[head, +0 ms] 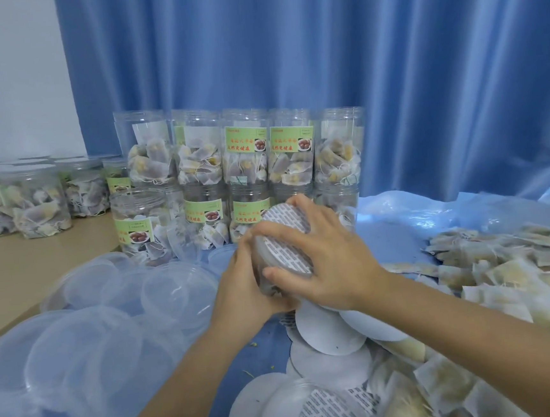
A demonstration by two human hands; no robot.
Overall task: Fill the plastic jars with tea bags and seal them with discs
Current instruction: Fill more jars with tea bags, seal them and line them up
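At centre frame, your left hand grasps the tilted jar from below; your right hand presses a printed disc over its mouth, grip spread around the rim. Loose discs lie below, tea bags at right, filled jars stacked behind.

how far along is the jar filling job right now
Done: stacked jars by the curtain already hold tea bags. In hand: the left hand grips a filled jar while the right hand presses a disc on its mouth. Left: loose tea bags, spare discs and lids remain.
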